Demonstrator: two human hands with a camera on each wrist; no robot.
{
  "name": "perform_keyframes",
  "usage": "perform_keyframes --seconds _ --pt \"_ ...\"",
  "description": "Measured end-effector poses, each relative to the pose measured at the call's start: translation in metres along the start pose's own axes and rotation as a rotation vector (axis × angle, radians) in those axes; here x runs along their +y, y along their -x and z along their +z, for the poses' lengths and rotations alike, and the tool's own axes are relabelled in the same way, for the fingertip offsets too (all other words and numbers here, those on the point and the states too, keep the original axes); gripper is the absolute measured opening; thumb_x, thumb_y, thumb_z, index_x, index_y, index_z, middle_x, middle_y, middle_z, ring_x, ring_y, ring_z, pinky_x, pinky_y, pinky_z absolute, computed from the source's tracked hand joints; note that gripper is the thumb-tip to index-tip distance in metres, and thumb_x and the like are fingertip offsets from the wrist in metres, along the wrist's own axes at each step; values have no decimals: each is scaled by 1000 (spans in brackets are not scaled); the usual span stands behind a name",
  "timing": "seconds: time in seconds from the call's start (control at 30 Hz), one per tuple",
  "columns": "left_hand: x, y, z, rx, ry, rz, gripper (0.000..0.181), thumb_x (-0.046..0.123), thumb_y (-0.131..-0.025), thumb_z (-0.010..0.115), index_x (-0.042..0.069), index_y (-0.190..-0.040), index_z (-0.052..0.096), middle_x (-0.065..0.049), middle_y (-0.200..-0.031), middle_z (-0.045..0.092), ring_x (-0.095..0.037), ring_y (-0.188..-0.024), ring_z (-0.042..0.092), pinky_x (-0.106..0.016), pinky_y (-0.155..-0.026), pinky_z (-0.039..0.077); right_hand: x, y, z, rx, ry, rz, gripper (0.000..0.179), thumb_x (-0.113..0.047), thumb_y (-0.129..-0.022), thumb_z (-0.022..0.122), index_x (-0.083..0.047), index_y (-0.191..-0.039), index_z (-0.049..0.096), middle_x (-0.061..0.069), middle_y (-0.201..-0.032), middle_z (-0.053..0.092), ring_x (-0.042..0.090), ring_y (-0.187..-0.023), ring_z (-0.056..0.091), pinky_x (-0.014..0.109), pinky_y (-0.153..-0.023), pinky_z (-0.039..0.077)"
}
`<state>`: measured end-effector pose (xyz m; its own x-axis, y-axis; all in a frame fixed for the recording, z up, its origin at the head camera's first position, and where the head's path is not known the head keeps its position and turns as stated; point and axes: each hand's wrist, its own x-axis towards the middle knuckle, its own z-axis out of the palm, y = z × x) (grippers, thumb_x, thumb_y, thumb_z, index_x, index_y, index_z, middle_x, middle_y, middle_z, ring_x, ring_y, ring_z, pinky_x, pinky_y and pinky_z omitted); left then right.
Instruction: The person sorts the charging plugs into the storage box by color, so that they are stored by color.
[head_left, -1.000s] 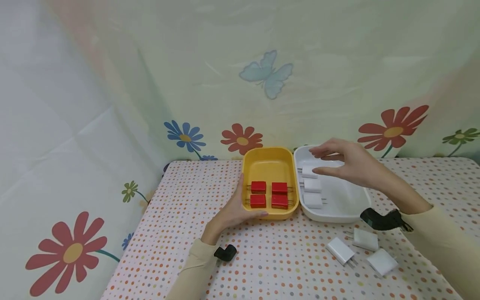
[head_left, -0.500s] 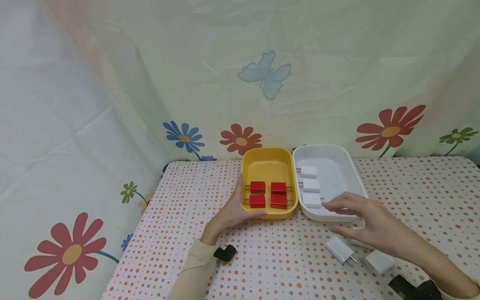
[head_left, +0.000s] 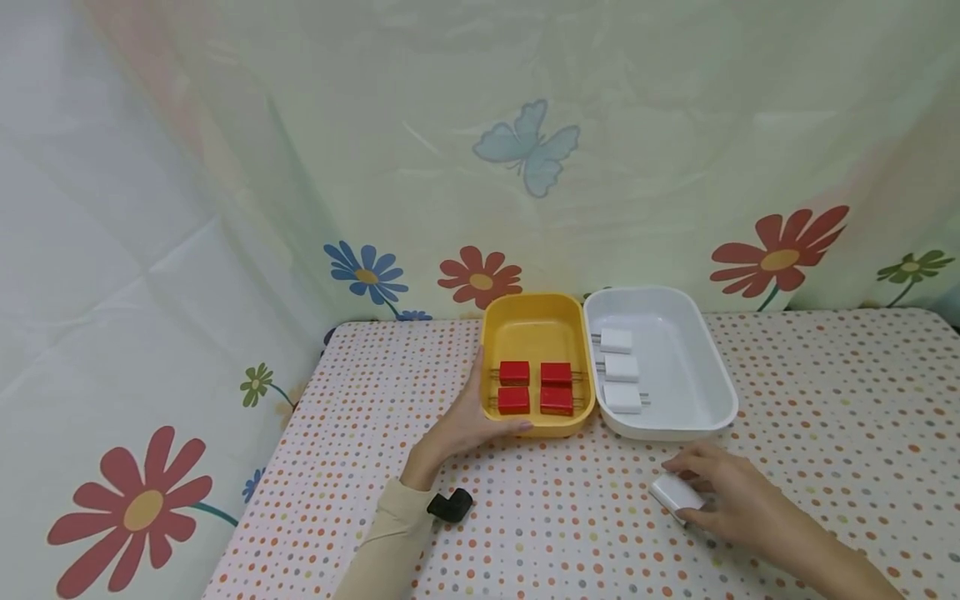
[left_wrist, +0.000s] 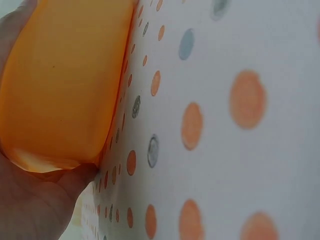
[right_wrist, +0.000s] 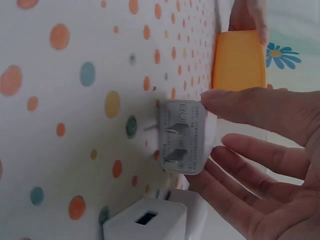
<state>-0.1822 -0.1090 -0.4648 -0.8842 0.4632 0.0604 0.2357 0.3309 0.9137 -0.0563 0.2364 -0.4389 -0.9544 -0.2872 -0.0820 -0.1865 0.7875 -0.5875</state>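
My left hand (head_left: 461, 423) holds the near left corner of a yellow tray (head_left: 534, 340), thumb along its front side. In the left wrist view the palm and thumb wrap the tray's wall (left_wrist: 65, 85). In front of the white tray (head_left: 690, 367), my right hand (head_left: 738, 504) pinches a white plug-in charger (head_left: 675, 493) between thumb and fingers, low over the table. Its two metal prongs and printed face (right_wrist: 184, 135) point at the right wrist camera. Another white charger (right_wrist: 147, 222) with a port slot lies close by; in the head view my right hand hides it.
Several red chargers (head_left: 514, 373) lie in the near half of the yellow tray. Three white chargers (head_left: 621, 368) line the left side of the white tray, which stands right against the yellow one. A dotted cloth (head_left: 555, 517) covers the table; a flowered curtain (head_left: 637, 167) hangs behind.
My right hand has come from over the white tray down toward the front, onto a white charger on the table. My left hand stays on the yellow tray.
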Motion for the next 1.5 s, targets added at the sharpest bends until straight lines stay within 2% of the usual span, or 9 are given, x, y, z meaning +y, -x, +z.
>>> perform_keyframes --seconds 0.17,0.3,0.67,0.87,0.97,1.13,1.23,1.4,1.5 --pt "1 0 0 10 4 -18 135 27 -81 92 28 -168 -11 -5 -171 23 -21 -146 39 -48 -117 40 -2 -3 3 -8 23 -7 55 -4 -67 97 5 -114 72 11 -112 66 27 -96 71 40 -80 61" --pt "3 2 1 11 8 -31 135 30 -81 92 27 -168 -12 -6 -171 22 -22 -148 38 -49 -118 39 0 -4 6 11 38 -26 54 -4 -66 98 3 -113 73 7 -109 67 25 -95 70 39 -80 61" --pt "-2 1 1 8 16 2 135 35 -81 92 26 -168 -11 -6 -170 23 -22 -147 38 -49 -118 39 5 -3 13 31 97 -61 52 -11 -68 98 1 -113 73 2 -104 63 12 -88 59 33 -72 57" --pt "-2 2 2 6 8 -17 136 36 -80 92 23 -168 -10 -6 -171 21 -22 -149 36 -49 -119 38 2 -1 14 47 100 -80 51 -12 -67 99 -2 -111 74 -2 -103 64 11 -87 61 32 -72 58" --pt "-2 1 1 7 4 -27 136 36 -80 93 24 -168 -10 -5 -171 22 -21 -148 36 -48 -119 38 -4 1 11 64 104 -106 52 -13 -66 99 -5 -111 75 1 -109 67 14 -92 65 34 -76 59" --pt "-1 2 0 15 -3 -50 137 37 -80 93 24 -168 -10 -6 -171 22 -22 -149 36 -49 -119 37 -17 -4 -13 102 67 -163 54 -11 -66 99 -6 -114 74 1 -110 69 19 -95 69 37 -78 61" --pt "-1 2 0 12 6 -48 135 35 -81 92 23 -168 -11 -6 -171 21 -23 -149 35 -49 -119 37 -22 -12 -35 159 92 -197 55 -7 -65 99 -4 -114 75 0 -106 68 20 -93 68 39 -77 62" --pt "-1 2 0 11 12 -51 135 32 -81 92 24 -168 -10 -6 -170 23 -22 -148 37 -48 -119 38 -23 -33 -72 228 166 -242 55 -3 -67 97 2 -117 74 14 -109 70 29 -95 68 49 -79 61" --pt "-1 1 1 7 18 -36 134 32 -81 92 25 -168 -10 -6 -169 25 -22 -148 38 -48 -118 39 -19 -49 -87 219 171 -254 54 -2 -70 95 5 -118 72 17 -110 70 34 -97 69 53 -82 60"
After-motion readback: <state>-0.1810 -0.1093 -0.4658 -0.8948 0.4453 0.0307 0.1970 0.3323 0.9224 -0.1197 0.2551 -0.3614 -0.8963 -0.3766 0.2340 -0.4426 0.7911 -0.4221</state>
